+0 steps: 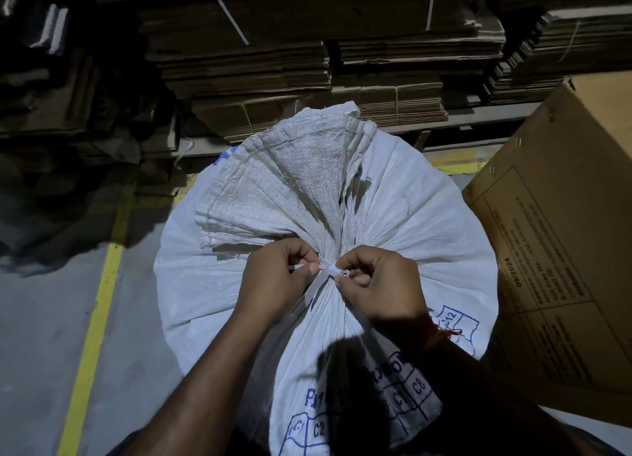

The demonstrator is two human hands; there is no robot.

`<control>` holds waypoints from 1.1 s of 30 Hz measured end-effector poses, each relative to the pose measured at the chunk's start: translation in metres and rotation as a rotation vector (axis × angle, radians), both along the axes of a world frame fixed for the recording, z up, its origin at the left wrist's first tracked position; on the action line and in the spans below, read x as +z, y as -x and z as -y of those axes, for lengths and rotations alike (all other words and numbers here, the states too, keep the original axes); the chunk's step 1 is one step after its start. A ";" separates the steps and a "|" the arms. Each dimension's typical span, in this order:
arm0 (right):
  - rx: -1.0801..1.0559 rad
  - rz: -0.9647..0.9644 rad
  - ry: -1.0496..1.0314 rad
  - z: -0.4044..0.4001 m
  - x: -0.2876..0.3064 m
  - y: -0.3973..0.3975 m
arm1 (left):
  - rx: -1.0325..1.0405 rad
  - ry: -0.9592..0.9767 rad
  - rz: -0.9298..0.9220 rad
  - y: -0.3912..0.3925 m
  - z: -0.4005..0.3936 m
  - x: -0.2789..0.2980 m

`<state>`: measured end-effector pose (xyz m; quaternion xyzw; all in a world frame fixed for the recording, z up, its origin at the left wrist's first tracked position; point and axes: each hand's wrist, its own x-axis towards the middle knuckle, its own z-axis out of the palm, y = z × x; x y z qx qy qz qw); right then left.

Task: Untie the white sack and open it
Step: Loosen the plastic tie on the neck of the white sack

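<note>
Pinching the white tie (323,273) on the white sack (410,216): left hand (278,277), right hand (376,281).

sack (427,216): C2, C8, perhaps C12 | carton (564,250): 09/2024

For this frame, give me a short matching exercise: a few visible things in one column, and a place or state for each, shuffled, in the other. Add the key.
Things:
1. white sack
2. white tie strip
3. brown cardboard box
4. yellow floor line

Places or states:
A. to the right of the sack
B. pinched by the left hand and right hand
C. neck gathered and tied
D. on the grey floor, left of the sack

Pairs: 1-C, 2-B, 3-A, 4-D
</note>
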<state>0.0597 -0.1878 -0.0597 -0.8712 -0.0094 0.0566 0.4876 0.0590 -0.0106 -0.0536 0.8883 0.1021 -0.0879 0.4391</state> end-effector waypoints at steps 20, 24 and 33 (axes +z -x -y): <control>0.061 0.085 0.040 -0.002 0.001 0.007 | 0.003 -0.022 -0.005 0.000 0.003 -0.002; 0.065 0.106 0.063 -0.002 -0.002 0.007 | -0.006 -0.030 -0.006 -0.001 0.003 -0.004; 0.014 0.105 0.009 -0.005 -0.006 0.007 | -0.013 -0.014 -0.002 0.000 0.001 -0.006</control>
